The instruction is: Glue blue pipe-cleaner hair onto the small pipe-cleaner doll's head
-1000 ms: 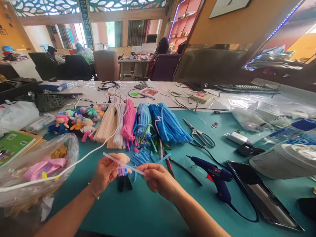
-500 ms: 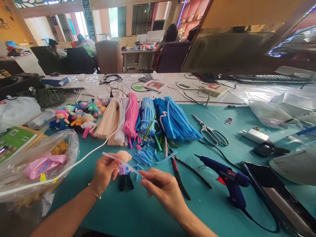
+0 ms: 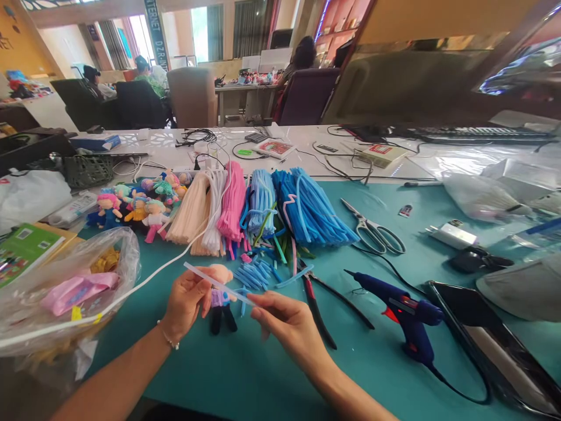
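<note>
A thin, translucent white glue stick [image 3: 219, 285] slants across in front of me, higher at its left end. My left hand [image 3: 186, 301] pinches it near the left end, and my right hand [image 3: 284, 321] grips the other end between thumb and fingers. Just beyond the stick a small doll [image 3: 221, 299] with a peach head, lilac and blue top and black legs lies on the green mat [image 3: 210, 374], partly covered by the stick. Behind it are short cut pieces of blue pipe cleaner [image 3: 254, 275]. A dark blue glue gun [image 3: 401, 313] lies to the right of my right hand.
Bundles of peach, white, pink and blue pipe cleaners [image 3: 313, 210] lie at the back of the mat, with several finished dolls [image 3: 135, 204] left of them. Pliers [image 3: 313, 304] and scissors [image 3: 374, 231] are on the right. A white cable [image 3: 162, 272] crosses a plastic bag [image 3: 127, 251].
The view has shifted slightly. Both hands still hold the glue stick in nearly the same place.
</note>
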`<state>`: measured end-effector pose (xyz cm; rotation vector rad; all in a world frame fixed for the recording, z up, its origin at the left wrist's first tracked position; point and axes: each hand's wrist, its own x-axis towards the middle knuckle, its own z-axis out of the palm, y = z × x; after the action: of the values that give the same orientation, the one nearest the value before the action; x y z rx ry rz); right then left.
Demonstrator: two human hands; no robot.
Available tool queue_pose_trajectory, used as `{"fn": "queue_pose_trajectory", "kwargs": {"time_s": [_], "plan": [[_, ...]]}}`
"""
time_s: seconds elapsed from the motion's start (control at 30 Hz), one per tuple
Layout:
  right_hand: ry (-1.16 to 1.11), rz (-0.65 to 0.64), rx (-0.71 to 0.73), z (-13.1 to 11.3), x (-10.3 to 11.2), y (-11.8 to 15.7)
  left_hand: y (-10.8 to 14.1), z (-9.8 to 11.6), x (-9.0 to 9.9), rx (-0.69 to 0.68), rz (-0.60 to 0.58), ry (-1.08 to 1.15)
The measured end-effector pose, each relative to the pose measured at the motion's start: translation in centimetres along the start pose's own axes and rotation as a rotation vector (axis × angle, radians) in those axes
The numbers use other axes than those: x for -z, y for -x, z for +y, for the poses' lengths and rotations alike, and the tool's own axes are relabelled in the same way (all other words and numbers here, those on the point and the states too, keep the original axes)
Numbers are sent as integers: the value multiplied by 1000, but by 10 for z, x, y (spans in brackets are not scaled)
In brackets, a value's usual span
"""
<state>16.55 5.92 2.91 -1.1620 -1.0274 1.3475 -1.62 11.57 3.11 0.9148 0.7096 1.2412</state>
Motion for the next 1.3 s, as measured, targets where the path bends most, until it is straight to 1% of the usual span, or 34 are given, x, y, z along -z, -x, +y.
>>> {"fn": "queue_pose_trajectory", "kwargs": {"time_s": [0.1, 0.23, 0.3, 0.37, 0.43, 0.5, 0.57, 0.7, 0.87, 0.97, 1.07, 1.17, 1.23, 1.3], "plan": [[23, 6, 11, 6, 2, -2, 0, 0, 0, 1, 36, -20], [72, -22, 34, -4, 0, 3, 2, 0, 2, 18, 117, -102], [131, -49, 94, -10, -2, 7, 2, -1, 3, 12, 154, -151], [218, -74, 195, -13, -5, 10, 3, -2, 4, 0, 181, -177], [310, -86, 295, -13, -6, 11, 3, -3, 5, -5, 193, -182], [373, -84, 343, -12, -7, 10, 2, -3, 6, -3, 195, -182], [374, -64, 321, -11, -6, 9, 1, -4, 6, 9, 185, -175], [217, -31, 172, -12, -4, 8, 0, -3, 5, 25, 137, -127], [93, 3, 61, -15, -3, 6, 1, -1, 5, -46, 14, -11], [13, 18, 13, -16, -3, 4, 2, 0, 7, -46, 40, 22], [-97, 24, -5, -15, -2, 3, 1, 2, 8, 1, 61, 34], [-167, 12, 4, -13, -2, 4, 2, 3, 8, 46, 50, 39], [-220, -24, 4, -12, -3, 4, 1, 2, 8, 73, 43, 33], [-268, -88, -5, -11, -4, 5, 1, 1, 8, 92, 23, 31]]}}
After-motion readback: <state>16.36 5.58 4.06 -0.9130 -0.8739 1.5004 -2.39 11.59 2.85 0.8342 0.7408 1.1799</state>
